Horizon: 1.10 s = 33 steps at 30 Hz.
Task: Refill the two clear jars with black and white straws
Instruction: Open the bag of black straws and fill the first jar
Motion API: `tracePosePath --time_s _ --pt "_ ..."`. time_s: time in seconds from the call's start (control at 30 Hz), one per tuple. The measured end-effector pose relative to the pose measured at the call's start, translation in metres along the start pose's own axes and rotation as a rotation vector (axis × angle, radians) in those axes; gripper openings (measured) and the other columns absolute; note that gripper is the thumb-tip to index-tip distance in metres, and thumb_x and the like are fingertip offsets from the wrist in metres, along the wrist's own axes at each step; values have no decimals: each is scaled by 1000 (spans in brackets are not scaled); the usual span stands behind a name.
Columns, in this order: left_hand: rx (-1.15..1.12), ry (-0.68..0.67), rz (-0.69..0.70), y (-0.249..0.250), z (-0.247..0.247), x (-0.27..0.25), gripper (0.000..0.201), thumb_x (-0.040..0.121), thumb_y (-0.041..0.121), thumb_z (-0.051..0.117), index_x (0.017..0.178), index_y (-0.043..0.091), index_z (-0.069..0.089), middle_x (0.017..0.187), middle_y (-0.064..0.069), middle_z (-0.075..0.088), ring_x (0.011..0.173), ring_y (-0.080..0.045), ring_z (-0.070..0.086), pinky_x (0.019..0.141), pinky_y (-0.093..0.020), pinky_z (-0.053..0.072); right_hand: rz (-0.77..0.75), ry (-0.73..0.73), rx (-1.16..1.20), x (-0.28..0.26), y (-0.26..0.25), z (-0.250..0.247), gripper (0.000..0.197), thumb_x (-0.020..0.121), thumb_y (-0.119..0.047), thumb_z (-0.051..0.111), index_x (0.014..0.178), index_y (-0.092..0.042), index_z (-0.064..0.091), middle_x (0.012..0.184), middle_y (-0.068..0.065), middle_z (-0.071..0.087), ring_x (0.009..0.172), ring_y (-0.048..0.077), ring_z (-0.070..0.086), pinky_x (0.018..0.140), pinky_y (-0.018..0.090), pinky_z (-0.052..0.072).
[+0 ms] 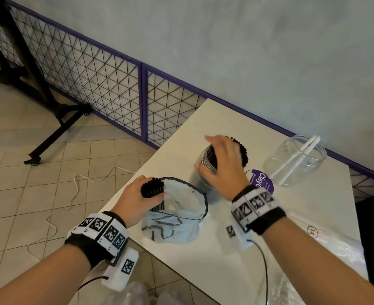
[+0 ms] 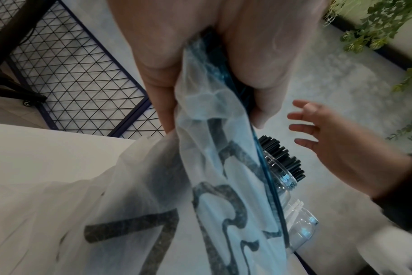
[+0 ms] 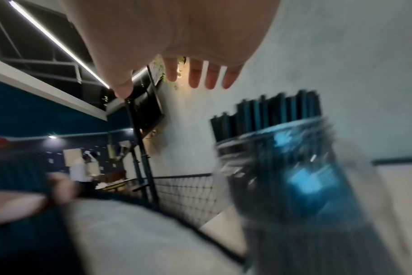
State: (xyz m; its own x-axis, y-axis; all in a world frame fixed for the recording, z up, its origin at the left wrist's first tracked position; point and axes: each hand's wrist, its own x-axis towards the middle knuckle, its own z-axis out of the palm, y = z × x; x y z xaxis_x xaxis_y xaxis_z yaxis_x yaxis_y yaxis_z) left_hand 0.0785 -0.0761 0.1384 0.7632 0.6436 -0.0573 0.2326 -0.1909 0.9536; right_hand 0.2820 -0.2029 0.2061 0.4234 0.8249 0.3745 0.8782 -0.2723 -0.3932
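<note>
My left hand (image 1: pixel 142 194) grips a bundle of black straws (image 1: pixel 153 190) that stands in the mouth of a translucent bag (image 1: pixel 181 216). In the left wrist view its fingers (image 2: pixel 259 78) curl round the bag (image 2: pixel 212 167) and the straws. A clear jar (image 1: pixel 203 172) packed with black straws (image 1: pixel 243 153) stands just beyond the bag. My right hand (image 1: pixel 221 164) hovers over it with fingers (image 3: pixel 200 74) spread, holding nothing and apart from the jar (image 3: pixel 282 158). The second clear jar (image 1: pixel 313 159) to the right holds two white straws (image 1: pixel 298 157).
A purple round label (image 1: pixel 262 180) lies between the jars. Crinkled clear plastic (image 1: pixel 327 249) covers the table's near right. The table edge (image 1: pixel 124 190) drops to tiled floor with a white cable (image 1: pixel 71 194). A wire mesh fence (image 1: pixel 93 84) runs along the wall.
</note>
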Motion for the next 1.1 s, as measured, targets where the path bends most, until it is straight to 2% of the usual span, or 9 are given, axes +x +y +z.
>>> tracePosePath --time_s 0.13,0.27,0.4,0.5,0.63,0.73,0.9,1.03,1.1 --pt "20 28 -55 -3 0 0 33 57 60 68 80 36 66 93 -13 56 84 -21 61 80 -37 48 115 -346 406 -43 -33 38 66 80 -41 69 137 -22 41 123 -2 44 105 7 42 89 7 34" --pt "43 -14 -112 -6 -6 2 62 53 66 70 89 17 63 87 -4 63 84 -18 64 79 -38 51 242 -387 343 -63 -43 80 74 66 -62 63 130 -29 46 124 -8 44 114 9 36 101 30 34" --pt "-100 -109 -133 -3 -8 -3 56 55 53 78 95 17 67 91 -7 71 90 -20 67 84 -42 55 341 -352 264 -66 -55 96 75 61 -65 67 126 -31 50 131 -10 38 125 14 28 110 32 22" --pt "-176 -178 -114 3 -6 -11 55 53 46 79 100 19 67 97 -8 70 89 -11 66 80 -25 54 385 -350 233 -69 -65 103 70 58 -58 68 122 -34 53 134 -11 34 129 15 24 113 41 17" --pt "-55 -222 -79 7 -5 -18 54 62 25 87 109 30 59 109 3 62 99 -3 57 80 -3 39 415 -304 284 -71 -69 107 32 67 -42 63 99 -34 61 122 -15 38 117 16 32 105 40 29" --pt "125 -238 39 7 -9 -21 50 59 36 75 105 36 54 104 6 55 99 2 50 80 -8 36 520 -259 537 -68 -73 103 22 63 -43 68 82 -48 58 107 -7 55 104 22 50 92 41 46" --pt "336 -57 99 -9 -7 -19 57 77 -5 61 122 29 56 94 9 47 86 -2 51 73 -2 34 717 -54 833 -63 -61 84 10 78 -11 73 77 -10 63 67 0 61 59 7 56 60 18 48" --pt "436 -31 150 -16 -1 -23 59 78 -4 62 127 27 55 101 8 46 88 -11 50 80 -11 36 796 98 918 -67 -44 80 18 78 -13 74 88 -1 66 75 0 66 68 6 62 65 16 52" --pt "449 -50 154 -19 3 -26 58 77 17 66 132 26 51 106 7 45 97 -12 48 89 -22 39 823 77 892 -74 -37 88 18 76 -14 75 86 -2 67 75 1 67 69 8 63 64 18 52"
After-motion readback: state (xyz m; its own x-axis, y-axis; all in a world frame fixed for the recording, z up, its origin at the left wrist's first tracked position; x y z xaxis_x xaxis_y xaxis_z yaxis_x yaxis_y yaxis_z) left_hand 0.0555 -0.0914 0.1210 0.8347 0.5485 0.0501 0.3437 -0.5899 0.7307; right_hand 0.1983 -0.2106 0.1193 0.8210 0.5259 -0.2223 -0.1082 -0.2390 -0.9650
